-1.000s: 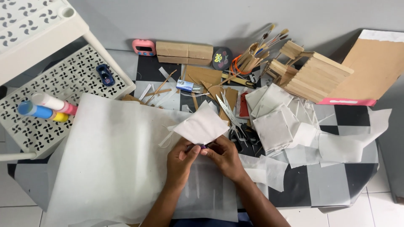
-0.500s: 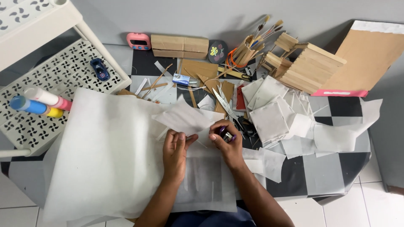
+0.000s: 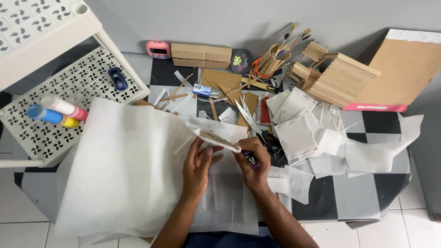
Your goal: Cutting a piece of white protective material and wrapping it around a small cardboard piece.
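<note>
Near the middle of the checkered worktop [image 3: 358, 197], both hands pinch a small paper-covered frame [image 3: 212, 136], seen edge-on and tilted. The left hand [image 3: 197, 167] grips it from below with fingers curled around its lower edge; the right hand [image 3: 251, 166] pinches its right end while also closing on a small purple tool [image 3: 250, 159]. Under the hands lies a large white sheet [image 3: 124, 170]. At two o'clock sit scissors [image 3: 248, 117] and stacked white squares [image 3: 298, 128]; at ten o'clock, a white perforated rack [image 3: 69, 87].
</note>
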